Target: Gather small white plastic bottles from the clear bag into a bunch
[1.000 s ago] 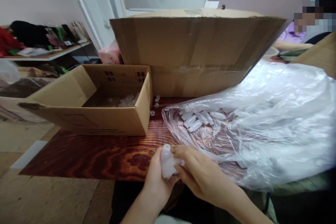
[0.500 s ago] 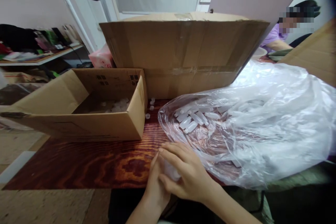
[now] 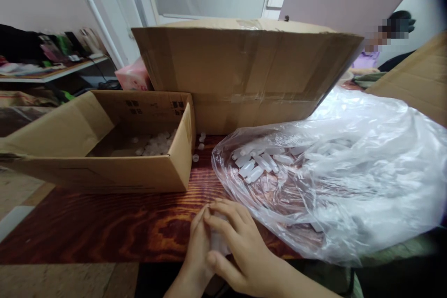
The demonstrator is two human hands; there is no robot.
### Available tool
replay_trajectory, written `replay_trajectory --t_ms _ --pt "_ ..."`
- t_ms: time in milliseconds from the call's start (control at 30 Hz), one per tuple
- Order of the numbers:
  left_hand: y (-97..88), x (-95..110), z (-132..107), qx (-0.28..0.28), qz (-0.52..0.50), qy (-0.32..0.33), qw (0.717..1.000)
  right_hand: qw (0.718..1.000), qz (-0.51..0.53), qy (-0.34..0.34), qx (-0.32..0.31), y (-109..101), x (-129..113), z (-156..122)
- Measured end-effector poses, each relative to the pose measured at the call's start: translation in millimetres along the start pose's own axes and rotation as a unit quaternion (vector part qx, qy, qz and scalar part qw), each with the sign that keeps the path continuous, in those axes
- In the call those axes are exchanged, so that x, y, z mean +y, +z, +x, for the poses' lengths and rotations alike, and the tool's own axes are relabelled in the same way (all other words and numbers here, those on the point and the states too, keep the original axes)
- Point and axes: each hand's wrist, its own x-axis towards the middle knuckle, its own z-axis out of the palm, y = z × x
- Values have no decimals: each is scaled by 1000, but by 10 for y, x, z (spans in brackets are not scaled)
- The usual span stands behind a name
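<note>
**Inspector:** State the item in hand and its position.

**Operator:** I see a small white plastic bottle [image 3: 217,242] pressed between both hands at the near edge of the wooden table [image 3: 115,228]. The left hand [image 3: 197,249] grips it from the left side; the right hand [image 3: 240,247] is clasped over it from the front and right, fingers curled round. Most of the bottle is hidden by the fingers.

**Inspector:** What crowds it?

**Operator:** Just to the right, a large clear plastic bag [image 3: 349,181] sprawls over the table, its near fold almost touching my right hand. Behind and to the left stands an open cardboard box [image 3: 115,174]. A taller carton [image 3: 244,74] walls off the far side.

**Inspector:** Open room?

**Operator:** Bare table lies left of the hands, in front of the open box, up to the near table edge. A narrow strip runs between box and bag, where a few loose white caps [image 3: 197,151] lie.

**Inspector:** Contents?

**Operator:** The bag holds many small white bottles [image 3: 256,165] lying loose. The open box has a scatter of small white pieces [image 3: 153,146] on its floor. I cannot see inside the tall carton. Another person [image 3: 366,58] sits beyond it, at the right.
</note>
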Motion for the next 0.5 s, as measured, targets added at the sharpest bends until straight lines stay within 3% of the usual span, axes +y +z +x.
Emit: replay_trajectory --t_ms 67,133,167,200,267,333,400,500 --pt "21 70 19 11 19 -34 999 1000 4 15 15 -163 131 52" --pt "49 165 13 24 30 -74 997 996 -66 40 46 -355 406 115" --pt "62 216 5 23 24 -93 995 989 -136 49 29 -442 581 143" --pt "73 265 -2 17 10 -111 994 975 -213 45 -40 -516 762 163" --pt "91 352 -13 2 -30 -154 988 960 -252 32 -116 -608 1083 183" --pt "99 414 -15 -1 -67 -183 981 955 -256 20 -147 -641 1269 180" --pt "88 445 -8 10 -91 -189 978 955 -260 19 -141 -652 1277 168" --pt "36 430 26 13 -127 -189 974 963 -257 36 -72 -662 979 147"
